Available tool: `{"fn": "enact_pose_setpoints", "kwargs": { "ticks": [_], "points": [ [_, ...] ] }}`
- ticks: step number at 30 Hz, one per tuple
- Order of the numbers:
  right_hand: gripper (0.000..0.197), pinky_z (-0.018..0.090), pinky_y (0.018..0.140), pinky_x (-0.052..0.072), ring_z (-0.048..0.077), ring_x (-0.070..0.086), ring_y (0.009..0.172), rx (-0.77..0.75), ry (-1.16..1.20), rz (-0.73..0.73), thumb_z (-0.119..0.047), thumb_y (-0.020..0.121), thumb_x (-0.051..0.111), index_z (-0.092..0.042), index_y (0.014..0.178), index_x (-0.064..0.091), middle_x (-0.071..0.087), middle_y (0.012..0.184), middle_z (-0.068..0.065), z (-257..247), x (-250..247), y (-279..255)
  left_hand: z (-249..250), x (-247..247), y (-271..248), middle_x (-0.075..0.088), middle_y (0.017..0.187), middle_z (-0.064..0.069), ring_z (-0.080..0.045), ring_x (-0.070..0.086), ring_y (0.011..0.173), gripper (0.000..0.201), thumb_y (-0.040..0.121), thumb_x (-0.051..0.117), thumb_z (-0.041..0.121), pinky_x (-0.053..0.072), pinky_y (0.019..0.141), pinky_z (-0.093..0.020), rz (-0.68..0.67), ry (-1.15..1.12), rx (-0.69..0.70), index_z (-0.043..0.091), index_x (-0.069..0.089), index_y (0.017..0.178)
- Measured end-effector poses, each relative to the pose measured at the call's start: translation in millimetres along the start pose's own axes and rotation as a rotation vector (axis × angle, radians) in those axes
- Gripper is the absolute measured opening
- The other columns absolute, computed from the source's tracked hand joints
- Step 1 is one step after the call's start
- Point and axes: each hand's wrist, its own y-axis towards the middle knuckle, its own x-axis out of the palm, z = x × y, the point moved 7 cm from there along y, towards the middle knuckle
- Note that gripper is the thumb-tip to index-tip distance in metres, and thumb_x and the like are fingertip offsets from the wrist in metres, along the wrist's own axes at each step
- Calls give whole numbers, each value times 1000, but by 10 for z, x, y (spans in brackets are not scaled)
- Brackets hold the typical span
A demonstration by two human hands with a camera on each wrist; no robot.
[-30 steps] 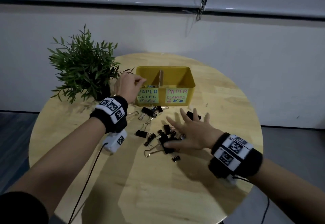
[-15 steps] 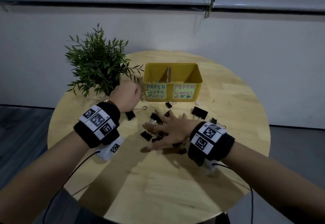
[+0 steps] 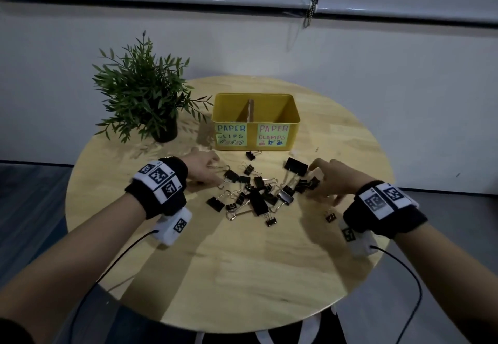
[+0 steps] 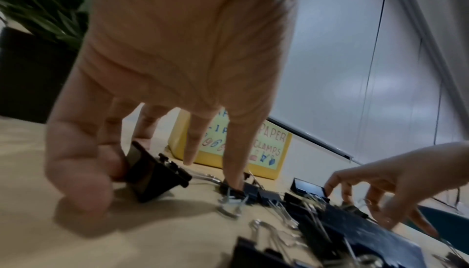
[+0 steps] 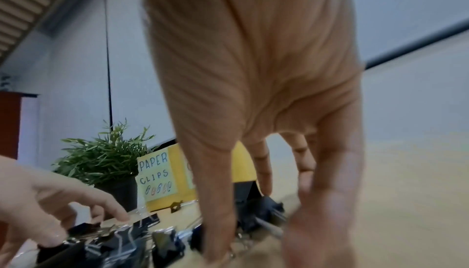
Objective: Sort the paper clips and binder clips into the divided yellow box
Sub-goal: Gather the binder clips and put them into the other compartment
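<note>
- The yellow box (image 3: 256,122) stands at the far middle of the round wooden table (image 3: 242,276), its long axis running left to right and its open top up; a divider (image 3: 251,110) running front to back splits it into a left and a right compartment.
- The pile of black binder clips (image 3: 258,190) lies scattered just in front of the box, between both hands, their wire handles pointing every way.
- The left hand (image 3: 202,171) reaches down at the pile's left edge; in the left wrist view its thumb and fingers pinch one black binder clip (image 4: 152,178).
- The right hand (image 3: 331,181) has its fingers spread, tips down on the clips at the pile's right edge.
- A potted plant (image 3: 145,95) stands left of the box.
- Labels on the box front read "PAPER CLIPS" (image 3: 231,135) on the left and "PAPER CLAMPS" (image 3: 272,135) on the right.
</note>
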Motion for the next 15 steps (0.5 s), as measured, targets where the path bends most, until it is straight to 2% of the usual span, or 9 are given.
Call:
{"fn": "enact_pose_setpoints", "kwargs": {
  "ticks": [1, 4, 5, 7, 9, 10, 12, 15],
  "points": [
    [66, 36, 57, 62, 28, 66, 79, -19, 43, 9, -31, 75, 79, -22, 130, 43, 44, 122, 11, -30, 25, 17, 54, 27, -3, 25, 148, -12, -33, 52, 118, 79, 80, 69, 46, 55, 86, -39, 7, 10, 29, 30, 28, 145],
    [63, 28, 48, 57, 28, 64, 82, -59, 120, -11, -34, 74, 79, -29, 125, 43, 40, 120, 8, -176, 112, 0, 262, 148, -11, 22, 155, -9, -30, 62, 101, 81, 81, 66, 47, 56, 56, -28, -57, -8, 123, 41, 16, 145],
    [67, 26, 46, 56, 28, 62, 86, -72, 145, -31, -37, 71, 81, -33, 125, 41, 38, 120, 7, -241, 145, -16, 321, 185, -28, 22, 155, -9, -32, 60, 104, 81, 79, 67, 50, 58, 57, -29, -89, -4, 126, 44, 18, 143],
    [81, 25, 46, 55, 28, 55, 97, -104, 168, -79, -41, 62, 86, -39, 126, 37, 32, 118, 3, -405, 223, -70, 419, 224, -67, 20, 151, -8, -34, 52, 116, 83, 70, 73, 56, 60, 75, -39, -139, -2, 122, 49, 24, 137],
    [94, 31, 55, 59, 28, 47, 106, -145, 52, -73, -47, 53, 88, -43, 129, 32, 29, 116, 1, -572, 294, -112, 498, 281, -90, 20, 148, -5, -33, 45, 122, 93, 56, 82, 57, 57, 85, -43, -176, 18, 117, 50, 28, 131],
    [97, 38, 68, 61, 28, 46, 108, -164, -51, -44, -52, 51, 87, -44, 129, 31, 29, 116, 2, -638, 327, -114, 533, 311, -89, 21, 144, -5, -33, 43, 122, 98, 47, 86, 57, 57, 85, -44, -168, 49, 110, 49, 30, 128],
    [94, 48, 91, 52, 28, 44, 109, -187, -164, 2, -61, 48, 83, -41, 126, 33, 32, 114, 3, -730, 382, -86, 571, 364, -66, 22, 136, -7, -36, 37, 121, 99, 40, 90, 52, 55, 87, -48, -103, 112, 90, 45, 32, 121],
    [80, 45, 96, 48, 29, 48, 108, -213, -125, -39, -58, 53, 83, -38, 118, 39, 31, 111, 1, -773, 412, -25, 550, 408, -20, 23, 131, -8, -37, 29, 120, 89, 46, 90, 46, 53, 88, -51, -15, 112, 82, 40, 34, 115]
  ]
}}
